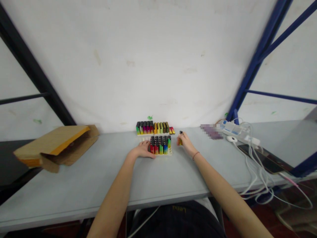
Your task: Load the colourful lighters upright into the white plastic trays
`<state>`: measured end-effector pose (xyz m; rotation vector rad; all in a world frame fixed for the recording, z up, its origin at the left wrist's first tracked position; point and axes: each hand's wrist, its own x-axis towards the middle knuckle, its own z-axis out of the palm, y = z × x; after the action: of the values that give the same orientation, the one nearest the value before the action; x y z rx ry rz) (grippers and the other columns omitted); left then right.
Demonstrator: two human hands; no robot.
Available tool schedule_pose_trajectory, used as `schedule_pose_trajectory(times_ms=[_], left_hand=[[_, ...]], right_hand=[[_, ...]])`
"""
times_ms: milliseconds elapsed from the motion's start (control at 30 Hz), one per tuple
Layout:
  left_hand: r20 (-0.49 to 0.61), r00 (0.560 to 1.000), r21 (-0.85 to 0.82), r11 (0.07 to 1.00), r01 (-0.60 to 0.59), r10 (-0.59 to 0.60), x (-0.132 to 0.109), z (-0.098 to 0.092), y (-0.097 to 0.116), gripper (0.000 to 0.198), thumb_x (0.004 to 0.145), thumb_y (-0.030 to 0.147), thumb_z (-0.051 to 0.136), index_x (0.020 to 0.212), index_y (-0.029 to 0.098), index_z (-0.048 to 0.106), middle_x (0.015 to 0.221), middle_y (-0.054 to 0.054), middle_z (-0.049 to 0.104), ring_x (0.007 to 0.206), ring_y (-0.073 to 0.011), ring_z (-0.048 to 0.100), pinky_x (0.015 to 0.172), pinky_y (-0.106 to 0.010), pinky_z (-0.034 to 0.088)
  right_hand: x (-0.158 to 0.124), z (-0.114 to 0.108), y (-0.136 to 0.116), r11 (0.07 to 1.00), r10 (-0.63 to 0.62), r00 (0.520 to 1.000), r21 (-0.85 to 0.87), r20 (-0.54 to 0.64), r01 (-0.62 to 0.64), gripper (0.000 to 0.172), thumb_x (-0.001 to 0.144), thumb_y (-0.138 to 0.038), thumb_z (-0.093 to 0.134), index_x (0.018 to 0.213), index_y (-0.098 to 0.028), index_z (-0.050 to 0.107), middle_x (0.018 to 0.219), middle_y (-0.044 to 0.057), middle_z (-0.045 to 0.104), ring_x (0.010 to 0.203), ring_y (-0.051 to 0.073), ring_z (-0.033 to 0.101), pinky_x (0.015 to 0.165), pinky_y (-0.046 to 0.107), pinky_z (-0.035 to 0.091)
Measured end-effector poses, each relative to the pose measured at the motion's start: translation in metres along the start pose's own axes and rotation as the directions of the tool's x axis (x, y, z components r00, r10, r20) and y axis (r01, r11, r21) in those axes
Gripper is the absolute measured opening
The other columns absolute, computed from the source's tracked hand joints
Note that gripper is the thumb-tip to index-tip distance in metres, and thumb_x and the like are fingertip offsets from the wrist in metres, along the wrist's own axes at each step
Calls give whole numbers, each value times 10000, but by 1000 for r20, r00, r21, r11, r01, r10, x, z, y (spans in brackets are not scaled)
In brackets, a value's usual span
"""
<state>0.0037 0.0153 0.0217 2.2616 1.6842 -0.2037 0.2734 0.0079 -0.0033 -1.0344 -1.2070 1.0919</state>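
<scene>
Here the right hand (185,142) is clenched round a single lighter (181,134), low over the table (99,178) and just beside the right end of the near tray (169,153), which stands packed with more lighters. The left hand (142,150) lies on the table touching that tray's left end, fingers loosely curled; whether it grips the tray or only rests against it I cannot tell. The held lighter stands roughly upright, its long axis vertical, dark cap uppermost and coloured body down among the fingers. It looks light and stiff, with a smooth plastic shell that could well slip, so a pinch across the flat sides of the body, below the cap, seems the surest hold. A second batch of lighters (153,127) stands behind, near the wall. A cardboard box (56,145) lies well off to the left, a power strip (236,130) with cables to the right
</scene>
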Motion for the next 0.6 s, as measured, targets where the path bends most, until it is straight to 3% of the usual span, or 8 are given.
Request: schedule_pose_trajectory(times_ms=[133,300,467,600], left_hand=[[-2,1000,-1,1000,-5,5,-1,-1,0,1199,574,708,637,1549,107,281,1651,-165,219,1512,-363,197,1202,-370,256],[-16,1000,3,1000,-21,21,-2,-1,0,1171,572,710,636,1538,136,305,1643,-148,253,1503,-372,223,1193,-386,275],[-24,1000,0,1000,-15,15,-1,0,0,1164,573,709,634,1535,142,306,1632,-154,281,1495,-384,237,1187,-410,283],[-18,1000,-4,1000,-18,18,-1,0,0,1177,569,715,637,1534,125,311,1639,-159,257,1502,-376,221,1194,-389,273]], right_hand=[[-5,-4,-8,980,-121,982,-138,147,141,458,713,-621,700,818,-180,629,775,13,646,721,138,568,650,244,462],[-11,-8,-15,979,-109,943,-133,313,157,490,719,-571,739,992,-166,704,782,-1,654,599,105,518,601,254,468],[-13,-5,-15,977,-52,939,-177,341,118,468,684,-523,781,964,-155,705,705,-12,651,582,118,571,612,274,504],[-12,-2,-10,987,-64,955,-124,290,103,490,628,-481,825,967,-181,639,777,-21,660,594,120,626,617,277,537]])
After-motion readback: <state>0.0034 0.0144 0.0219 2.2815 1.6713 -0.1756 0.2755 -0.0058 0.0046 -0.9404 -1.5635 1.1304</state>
